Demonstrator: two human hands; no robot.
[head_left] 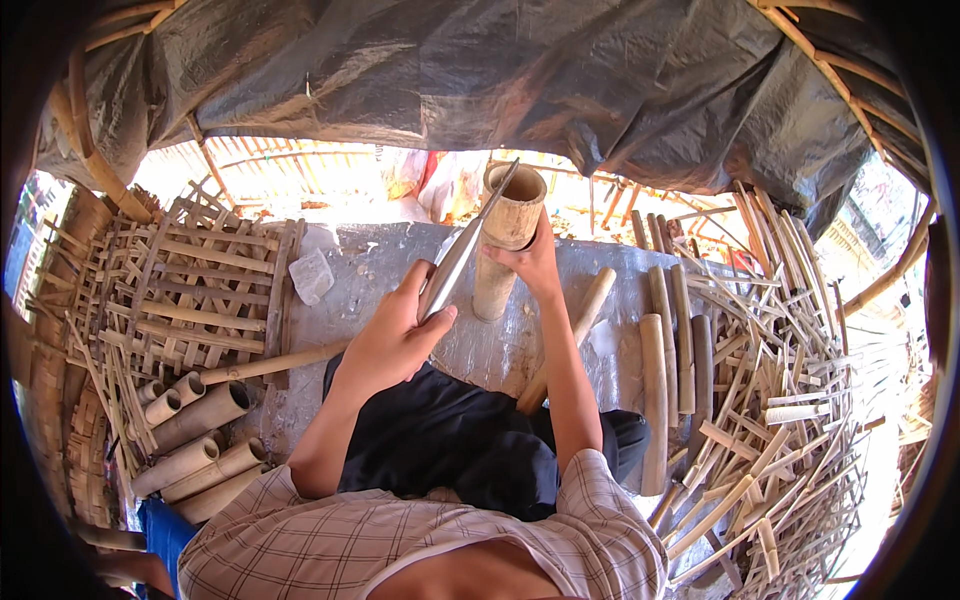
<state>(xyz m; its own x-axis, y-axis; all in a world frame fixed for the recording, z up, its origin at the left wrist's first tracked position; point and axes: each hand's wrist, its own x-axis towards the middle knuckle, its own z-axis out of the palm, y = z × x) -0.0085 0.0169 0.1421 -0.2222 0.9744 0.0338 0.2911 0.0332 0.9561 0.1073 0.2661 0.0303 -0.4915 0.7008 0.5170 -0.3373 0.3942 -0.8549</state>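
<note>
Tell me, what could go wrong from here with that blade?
The pointed metal blade in the left hand might slip: it passes close by the rim of the bamboo tube, which the right hand grips just below. The tube could also twist, since only one hand steadies it. If dropped, the blade might fall toward the dark trousers.

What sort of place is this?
Probably a makeshift bamboo workshop: a dark sheet hangs ahead, cut bamboo tubes are piled at left, and split bamboo pieces heap up at right.
</note>
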